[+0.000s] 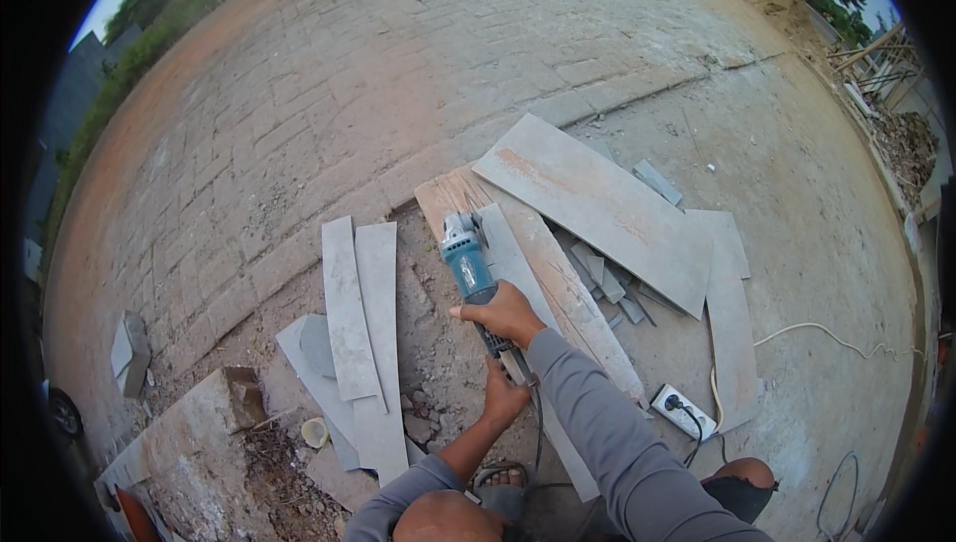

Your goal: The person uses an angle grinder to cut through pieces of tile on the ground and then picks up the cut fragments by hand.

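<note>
With both hands I hold a teal angle grinder (pixel 468 263), its head pointing away from me. My right hand (pixel 513 315) is closed round the middle of its body. Lower down, my left hand (pixel 505 395) grips the rear end, where the cord comes out. The disc (pixel 481 230) is at the edge of a long, narrow grey tile strip (pixel 523 278); whether it touches the strip I cannot tell. A worn wooden plank (pixel 573 293) lies under the strip's far part.
A wide grey tile (pixel 607 214) rests across the plank, with offcuts (pixel 597 268) beside it. Long tile strips (pixel 376 343) lie to the left. A white power strip (pixel 683 413) with a black plug sits at right. A broken concrete block (pixel 214 403) stands near left.
</note>
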A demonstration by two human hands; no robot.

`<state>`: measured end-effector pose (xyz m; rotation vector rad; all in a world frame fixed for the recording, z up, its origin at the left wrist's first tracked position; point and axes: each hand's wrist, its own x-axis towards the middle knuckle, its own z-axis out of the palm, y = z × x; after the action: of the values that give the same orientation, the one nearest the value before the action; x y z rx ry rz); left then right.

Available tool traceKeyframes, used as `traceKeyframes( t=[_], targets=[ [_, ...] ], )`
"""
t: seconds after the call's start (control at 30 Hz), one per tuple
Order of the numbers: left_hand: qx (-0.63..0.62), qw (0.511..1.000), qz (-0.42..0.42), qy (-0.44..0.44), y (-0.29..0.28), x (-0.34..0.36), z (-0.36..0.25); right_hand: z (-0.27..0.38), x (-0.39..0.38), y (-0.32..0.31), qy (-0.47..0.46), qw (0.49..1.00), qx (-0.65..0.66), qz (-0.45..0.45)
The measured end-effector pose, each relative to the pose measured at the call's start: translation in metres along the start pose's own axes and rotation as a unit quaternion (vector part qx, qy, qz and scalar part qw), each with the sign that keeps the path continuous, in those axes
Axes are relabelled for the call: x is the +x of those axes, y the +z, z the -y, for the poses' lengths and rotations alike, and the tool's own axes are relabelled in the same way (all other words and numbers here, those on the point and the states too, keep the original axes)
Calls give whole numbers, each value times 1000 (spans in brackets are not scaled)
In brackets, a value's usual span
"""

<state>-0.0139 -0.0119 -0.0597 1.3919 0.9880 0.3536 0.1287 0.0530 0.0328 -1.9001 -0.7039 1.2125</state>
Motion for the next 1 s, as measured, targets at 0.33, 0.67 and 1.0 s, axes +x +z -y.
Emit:
traceKeyframes(
  t=[0.33, 0.67, 1.0],
  targets=[
    [1, 1000, 0, -19, 3, 3, 10, 4, -6, -3, 2, 1000, 3, -5],
    [-2, 1000, 2, -24, 2, 3, 11, 2, -6, -4, 6, 1000, -3, -10],
    [2, 1000, -2, -25, 2, 4, 14, 3, -9, -6, 7, 1000, -17, -9]
  ],
)
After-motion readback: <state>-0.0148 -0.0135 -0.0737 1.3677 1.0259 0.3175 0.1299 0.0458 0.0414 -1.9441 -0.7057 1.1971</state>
